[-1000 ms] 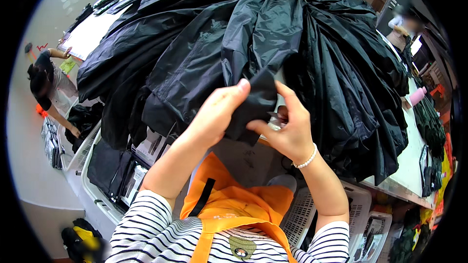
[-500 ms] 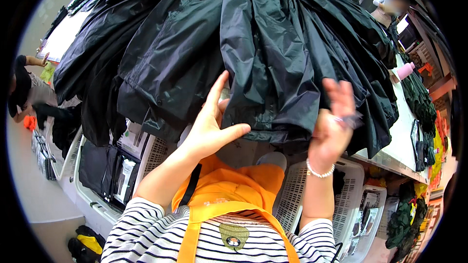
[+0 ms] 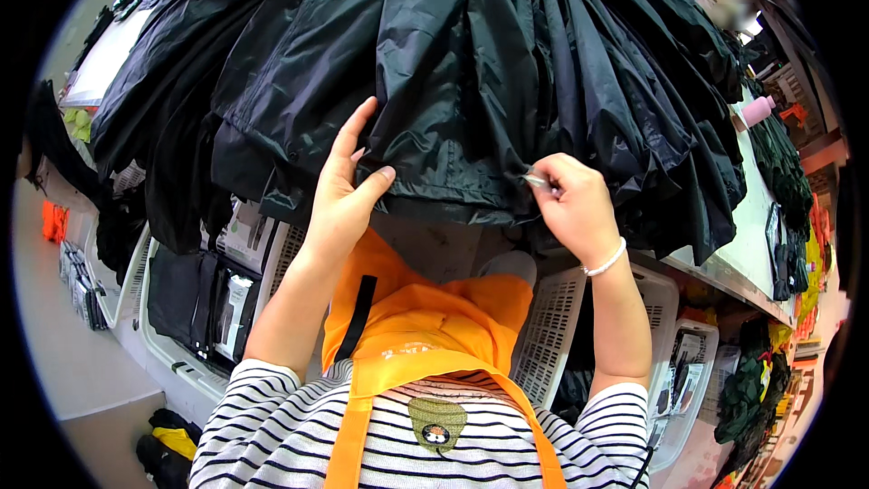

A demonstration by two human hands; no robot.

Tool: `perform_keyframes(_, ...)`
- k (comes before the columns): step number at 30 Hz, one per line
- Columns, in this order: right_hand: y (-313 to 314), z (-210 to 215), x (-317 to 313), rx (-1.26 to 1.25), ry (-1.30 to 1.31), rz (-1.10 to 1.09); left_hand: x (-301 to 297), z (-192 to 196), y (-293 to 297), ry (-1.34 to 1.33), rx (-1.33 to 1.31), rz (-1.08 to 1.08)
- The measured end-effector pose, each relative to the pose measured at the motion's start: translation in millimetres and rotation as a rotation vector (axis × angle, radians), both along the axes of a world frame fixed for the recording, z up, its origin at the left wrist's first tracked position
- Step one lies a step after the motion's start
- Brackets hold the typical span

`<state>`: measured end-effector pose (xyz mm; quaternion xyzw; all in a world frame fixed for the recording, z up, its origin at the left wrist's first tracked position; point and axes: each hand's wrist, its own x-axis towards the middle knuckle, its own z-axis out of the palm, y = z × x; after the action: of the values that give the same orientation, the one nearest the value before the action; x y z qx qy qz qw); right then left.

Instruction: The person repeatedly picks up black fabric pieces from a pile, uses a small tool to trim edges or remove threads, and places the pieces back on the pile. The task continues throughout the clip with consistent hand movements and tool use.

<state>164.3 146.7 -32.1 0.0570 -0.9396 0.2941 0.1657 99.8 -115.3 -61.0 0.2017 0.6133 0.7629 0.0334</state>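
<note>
A big heap of shiny black garments (image 3: 471, 81) covers the table in front of me and hangs over its near edge. My left hand (image 3: 346, 188) lies flat against the front garment's hem, fingers spread and thumb under the fold. At the hem's right end my right hand (image 3: 572, 204) has its fingers closed on a small silvery tool (image 3: 536, 181) whose tip touches the black fabric. I wear an orange apron over a striped top, and a pale bracelet is on my right wrist.
White plastic crates (image 3: 552, 335) with packed items stand under the table edge. Another crate (image 3: 172, 308) with dark packets is at the lower left. A pink bottle (image 3: 757, 110) stands on the table (image 3: 724, 263) at the right, near green garments. Another person is at the far upper right.
Both hands left a small black fabric piece held between them. The left now rests flat on the hem; the right came back to the hem with the small tool.
</note>
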Motion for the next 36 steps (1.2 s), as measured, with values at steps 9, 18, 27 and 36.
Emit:
perform_keyframes(9, -22.1, 30.0, 23.3, -0.29, 0.175, -0.022, 4.6, -6.6, 1.5, -0.1, 0.058, -0.009)
perform_keyframes(18, -78.2, 2.1, -5.3, -0.136, 0.094, 0.247, 7.3, 5.6, 8.6, -0.115, 0.224, -0.041)
perform_keyframes(27, -53.9, -26.7, -6.0, -0.025, 0.146, 0.138, 6.0, 0.1, -6.2, 0.155, -0.084, 0.213)
perform_keyframes(36, -42.5, 20.5, -11.4, -0.348, -0.023, 0.175, -20.2, 26.3, 1.1, 0.7, -0.631, -0.021)
